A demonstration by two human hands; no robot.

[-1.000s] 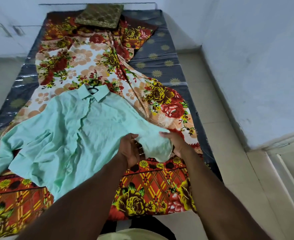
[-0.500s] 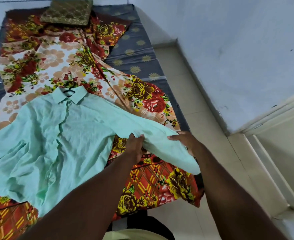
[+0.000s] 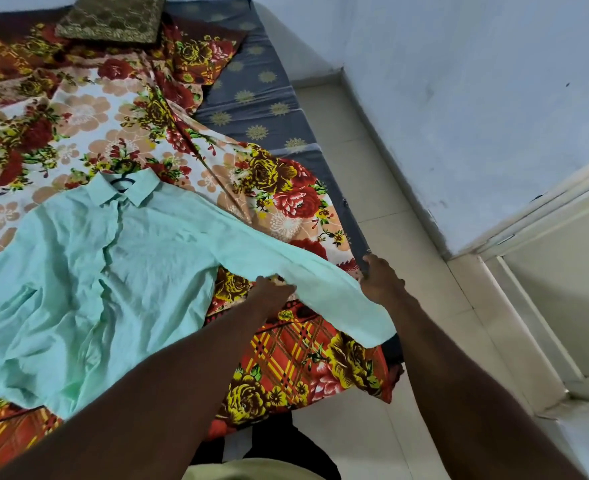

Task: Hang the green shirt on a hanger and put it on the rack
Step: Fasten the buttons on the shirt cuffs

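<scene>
Green shirt (image 3: 113,271) lies flat, front up, on the floral bedsheet (image 3: 78,133), occupying the near-left part of the bed. Collar points to the far side. A dark hanger (image 3: 122,182) shows inside the collar opening: only the hook and a short piece of the neck are visible, the shoulders hidden under cloth. Judgement: the hanger appears already inserted, though whether both shoulders sit properly cannot be told. Placket looks closed along the chest; individual buttons too small to confirm.

The shirt's sleeve on the right of the scene (image 3: 320,282) stretches out toward the near-right edge of the bed, its cuff end hanging just past the sheet edge.

Left hand (image 3: 272,292) is at the sleeve's lower edge, fingers curled against or under the cloth; appears to be pinching it, but the grip itself is hidden. Right hand (image 3: 381,280) rests at the sleeve's far-right edge, fingers loosely bent, touching the fabric; whether it clasps the cloth cannot be told.

Further out: a dark olive patterned cushion (image 3: 113,19) at the far end of the bed, grey mattress (image 3: 261,98) exposed on the right, tiled floor (image 3: 407,220) and pale wall (image 3: 459,81) beyond.

Progress estimate: hanger stage apparently done, sleeve being arranged. Remaining: lift by the hook, carry to rack. No rack in view.
</scene>
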